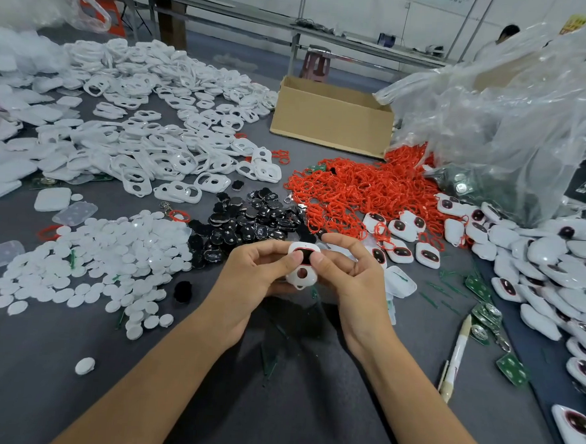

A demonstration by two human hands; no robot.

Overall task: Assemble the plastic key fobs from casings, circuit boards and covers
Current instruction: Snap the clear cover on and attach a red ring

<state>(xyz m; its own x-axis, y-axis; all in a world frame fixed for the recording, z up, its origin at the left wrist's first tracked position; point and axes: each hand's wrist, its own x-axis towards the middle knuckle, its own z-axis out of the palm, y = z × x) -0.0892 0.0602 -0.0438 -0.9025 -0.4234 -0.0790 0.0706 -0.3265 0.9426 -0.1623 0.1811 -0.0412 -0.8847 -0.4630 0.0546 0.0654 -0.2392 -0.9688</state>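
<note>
Both hands hold one white key fob casing above the grey table, just in front of me. It has a black lens with a red ring in its upper opening and an empty round hole lower down. My left hand grips its left side, thumb on the black lens. My right hand grips the right side, thumb pressing the same lens. White casing frames lie piled at the left. Black lenses are heaped just beyond my hands, red rings to their right.
White round buttons spread at the near left. Finished fobs pile along the right, with green circuit boards and a pen beside them. A cardboard box and a clear plastic bag stand behind.
</note>
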